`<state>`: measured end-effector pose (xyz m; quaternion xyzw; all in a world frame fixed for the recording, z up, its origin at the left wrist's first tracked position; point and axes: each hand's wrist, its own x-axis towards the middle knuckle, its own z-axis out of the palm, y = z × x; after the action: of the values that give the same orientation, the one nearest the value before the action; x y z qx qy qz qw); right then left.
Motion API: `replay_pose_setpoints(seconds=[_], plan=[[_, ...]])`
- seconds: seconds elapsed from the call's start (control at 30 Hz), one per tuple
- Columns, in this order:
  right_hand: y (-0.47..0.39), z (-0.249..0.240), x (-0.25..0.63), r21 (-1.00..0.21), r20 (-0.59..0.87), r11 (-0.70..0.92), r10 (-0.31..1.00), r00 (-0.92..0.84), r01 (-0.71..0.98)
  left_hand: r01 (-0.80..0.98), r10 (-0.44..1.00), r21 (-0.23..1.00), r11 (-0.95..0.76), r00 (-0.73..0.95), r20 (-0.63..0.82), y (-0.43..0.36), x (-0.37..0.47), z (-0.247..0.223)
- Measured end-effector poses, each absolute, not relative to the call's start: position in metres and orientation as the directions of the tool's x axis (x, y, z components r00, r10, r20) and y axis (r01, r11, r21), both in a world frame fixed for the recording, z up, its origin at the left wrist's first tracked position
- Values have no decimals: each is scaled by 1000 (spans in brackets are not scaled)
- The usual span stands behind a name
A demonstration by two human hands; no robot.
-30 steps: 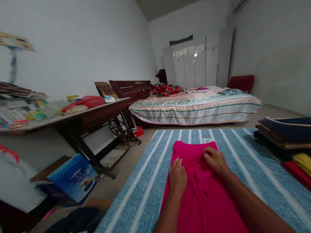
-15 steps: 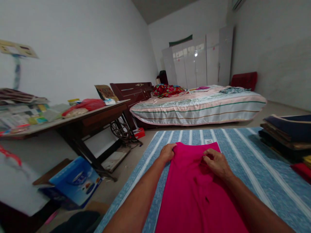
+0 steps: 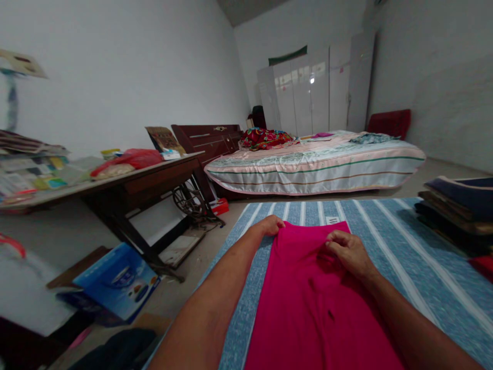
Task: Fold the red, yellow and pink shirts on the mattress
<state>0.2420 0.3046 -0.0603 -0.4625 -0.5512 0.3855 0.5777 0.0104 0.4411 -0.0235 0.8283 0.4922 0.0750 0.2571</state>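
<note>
A bright pink garment (image 3: 292,298) lies lengthwise on a blue-and-white striped cloth surface (image 3: 389,257), its near end running out of view. At its far left corner, my left hand (image 3: 271,225) is closed on the edge, fingertips partly hidden. My right hand (image 3: 350,253) pinches a raised bit of the fabric near the far right corner, thumb and forefinger together. Creases run down the middle of the garment from there, and a small dark mark shows on it. A white label with letters sits just past the garment's far edge.
Folded dark clothes (image 3: 458,213) are stacked at right, a red cloth (image 3: 483,268) beside them. To the left stands a cluttered sewing-machine table (image 3: 142,177), with a blue carton (image 3: 119,282) on the floor below. A bed (image 3: 316,172) stands beyond the striped surface.
The view has shifted slightly. My left hand has moved a little farther forward at the garment's corner. My right hand keeps its pinch with little movement.
</note>
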Motion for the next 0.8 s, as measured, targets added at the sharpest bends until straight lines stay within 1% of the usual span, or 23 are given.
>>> replay_pose_setpoints(seconds=[0.1, 0.23, 0.43, 0.57, 0.63, 0.7, 0.8], plan=[[305, -59, 245, -962, 272, 268, 956, 114, 50, 802, 856, 486, -348, 483, -184, 446, 13, -20], [305, -58, 247, -965, 262, 260, 958, 115, 32, 810, 852, 488, -326, 475, -218, 447, 15, -15], [305, -57, 248, -970, 243, 242, 969, 54, 16, 816, 873, 491, -305, 446, -197, 446, 11, -12], [305, -54, 248, -964, 265, 265, 964, 13, 17, 815, 890, 495, -301, 427, -161, 446, 8, -14], [305, -54, 248, -960, 276, 276, 961, 4, 49, 810, 892, 503, -302, 426, -151, 447, 7, -15], [305, -55, 247, -949, 296, 292, 955, 9, 121, 806, 894, 508, -302, 424, -142, 448, 7, -15], [307, -59, 245, -889, 350, 334, 937, -4, 312, 809, 901, 503, -303, 416, -127, 450, 4, -16]])
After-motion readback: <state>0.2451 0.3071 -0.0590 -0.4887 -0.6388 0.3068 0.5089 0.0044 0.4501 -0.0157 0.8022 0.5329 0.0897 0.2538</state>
